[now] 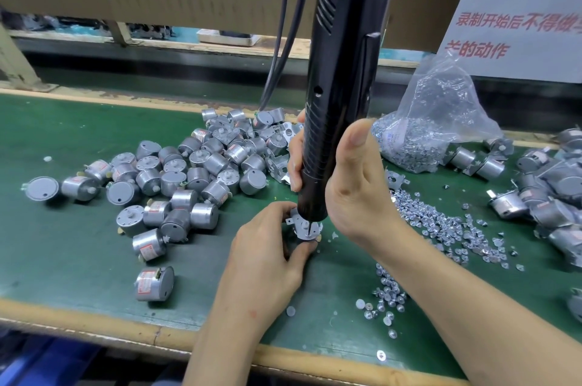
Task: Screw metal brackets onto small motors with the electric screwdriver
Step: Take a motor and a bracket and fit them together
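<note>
A heap of motors (189, 171) lies on the green mat (78, 127) at the left. The left hand (267, 256) grips one motor (305, 237) standing on the mat, a bracket (296, 218) on top. The screwdriver (340, 86) stands upright, tip down on that bracket, the right hand (352, 187) wrapped round its lower barrel. Loose screws (441, 225) and a bag (434, 115) of them lie to the right.

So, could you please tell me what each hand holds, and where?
The right hand grips the electric screwdriver round its lower barrel; the left hand holds the motor by its sides.
</note>
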{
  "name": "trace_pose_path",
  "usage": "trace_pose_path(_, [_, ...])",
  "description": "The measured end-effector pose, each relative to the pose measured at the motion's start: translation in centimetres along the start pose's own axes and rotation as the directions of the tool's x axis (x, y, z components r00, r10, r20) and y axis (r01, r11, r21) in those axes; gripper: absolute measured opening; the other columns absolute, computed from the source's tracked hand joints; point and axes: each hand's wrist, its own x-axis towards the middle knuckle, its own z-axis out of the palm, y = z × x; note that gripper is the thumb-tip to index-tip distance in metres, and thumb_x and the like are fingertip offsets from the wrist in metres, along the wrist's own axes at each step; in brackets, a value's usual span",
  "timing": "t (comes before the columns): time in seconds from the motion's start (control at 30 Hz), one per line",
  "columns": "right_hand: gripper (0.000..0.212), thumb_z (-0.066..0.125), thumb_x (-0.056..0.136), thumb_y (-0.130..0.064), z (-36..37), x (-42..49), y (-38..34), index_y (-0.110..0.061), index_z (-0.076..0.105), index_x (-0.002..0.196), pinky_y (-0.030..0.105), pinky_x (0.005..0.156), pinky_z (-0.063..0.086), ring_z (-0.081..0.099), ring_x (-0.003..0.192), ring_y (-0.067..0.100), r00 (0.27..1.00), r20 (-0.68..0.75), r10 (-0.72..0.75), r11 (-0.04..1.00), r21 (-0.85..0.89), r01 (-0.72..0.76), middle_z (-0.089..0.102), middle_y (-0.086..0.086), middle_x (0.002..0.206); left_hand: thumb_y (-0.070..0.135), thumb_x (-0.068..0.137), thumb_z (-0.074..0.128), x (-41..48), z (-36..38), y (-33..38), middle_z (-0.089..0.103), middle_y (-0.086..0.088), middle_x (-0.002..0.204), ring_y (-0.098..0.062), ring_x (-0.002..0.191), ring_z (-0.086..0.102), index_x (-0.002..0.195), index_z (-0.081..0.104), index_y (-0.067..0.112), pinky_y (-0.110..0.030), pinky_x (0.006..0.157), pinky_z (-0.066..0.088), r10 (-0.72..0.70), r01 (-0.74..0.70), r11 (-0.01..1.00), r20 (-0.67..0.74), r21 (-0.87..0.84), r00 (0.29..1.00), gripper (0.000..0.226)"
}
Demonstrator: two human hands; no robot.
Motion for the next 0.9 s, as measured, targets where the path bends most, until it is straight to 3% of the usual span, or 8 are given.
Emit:
trace_pose_path(0.1, [0.074,0.036,0.084,-0.081,0.20,-0.12,0.01,-0.010,0.048,0.104,0.027,0.052,0.043,0.050,0.050,0.015,1.000,0.008,0.001,1.000,0.001,-0.001,0.054,-0.008,0.067,0.028,0.081,0.076,0.11,0.14,0.02,0.057,0.020,0.076,-0.006,0.070,0.050,0.103,0.056,0.031,-0.023,0.065,0.036,0.006,-0.006,1.000,-0.008,0.016,1.000,0.030])
trace_pose_path(0.23, [0.069,0.035,0.085,-0.079,0.24,-0.27,0.10,-0.014,0.049,0.104,0.027,0.049,0.042,0.048,0.049,0.013,1.000,-0.007,-0.012,1.000,0.027,0.013,0.054,-0.005,0.066,0.027,0.081,0.074,0.10,0.18,0.15,0.065,0.017,0.092,-0.013,0.085,0.059,0.104,0.056,0.031,-0.028,0.071,0.042,0.009,-0.009,0.999,-0.016,0.044,1.000,0.029])
trace_pose_path(0.47, [0.071,0.039,0.084,-0.082,0.46,-0.30,0.07,-0.013,0.050,0.097,0.027,0.045,0.040,0.049,0.047,0.013,1.000,-0.025,0.003,1.000,0.011,-0.003,0.055,-0.005,0.066,0.028,0.080,0.075,0.15,0.24,0.24,0.065,0.017,0.086,-0.014,0.081,0.059,0.100,0.056,0.031,-0.029,0.068,0.042,0.013,-0.012,0.999,-0.026,0.048,1.000,0.028])
trace_pose_path(0.6, [0.081,0.036,0.085,-0.083,0.46,-0.29,-0.02,-0.003,0.048,0.089,0.026,0.049,0.041,0.049,0.047,0.015,0.998,-0.060,-0.007,0.999,-0.035,0.005,0.055,-0.003,0.063,0.029,0.080,0.075,0.13,0.25,0.26,0.064,0.016,0.084,-0.014,0.080,0.059,0.103,0.055,0.030,-0.027,0.067,0.039,0.008,-0.006,0.999,-0.026,0.054,1.000,0.030])
trace_pose_path(0.8, [0.088,0.033,0.086,-0.081,0.48,-0.42,-0.09,0.006,0.047,0.094,0.027,0.052,0.041,0.050,0.049,0.015,0.996,-0.087,-0.008,0.999,-0.043,0.004,0.054,-0.003,0.063,0.028,0.082,0.074,0.25,0.38,0.14,0.064,0.014,0.084,-0.017,0.080,0.060,0.106,0.056,0.027,-0.029,0.068,0.042,0.007,-0.006,0.999,-0.023,0.042,1.000,0.030])
trace_pose_path(0.87, [0.085,0.032,0.084,-0.081,0.29,-0.40,0.10,0.002,0.049,0.095,0.029,0.051,0.040,0.049,0.049,0.015,0.995,-0.099,-0.009,0.999,-0.035,0.006,0.054,-0.004,0.063,0.029,0.082,0.073,0.23,0.40,0.11,0.066,0.013,0.089,-0.017,0.084,0.061,0.109,0.056,0.027,-0.031,0.072,0.045,0.005,-0.004,0.999,-0.026,0.044,1.000,0.031])
trace_pose_path(0.9, [0.078,0.031,0.083,-0.082,0.14,-0.35,0.12,-0.008,0.054,0.093,0.032,0.048,0.039,0.049,0.049,0.016,0.995,-0.099,-0.019,0.999,-0.028,0.016,0.053,-0.003,0.062,0.029,0.083,0.074,0.18,0.42,0.10,0.067,0.014,0.092,-0.016,0.086,0.061,0.109,0.056,0.027,-0.032,0.074,0.046,0.003,-0.002,0.999,-0.028,0.040,1.000,0.032])
